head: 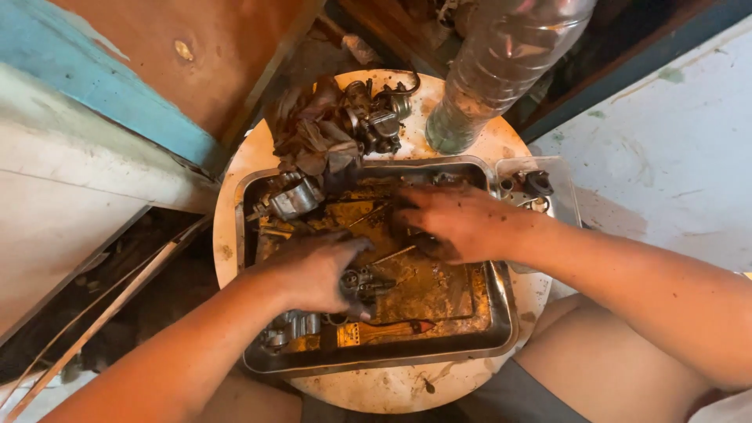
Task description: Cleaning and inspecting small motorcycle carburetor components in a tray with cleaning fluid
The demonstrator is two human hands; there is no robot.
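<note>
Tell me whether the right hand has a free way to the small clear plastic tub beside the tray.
Probably yes: the right hand lies in the metal tray, close to the clear tub at its right edge, and nothing stands between them.

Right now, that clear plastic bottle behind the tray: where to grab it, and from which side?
Take the clear plastic bottle around its ribbed mid-body, fingers wrapped from the right. It leans, base on the round stool top and neck running out of frame, so the top is probably no handle. The carburetor and rag crowd its left; the right hand is nearer.
</note>
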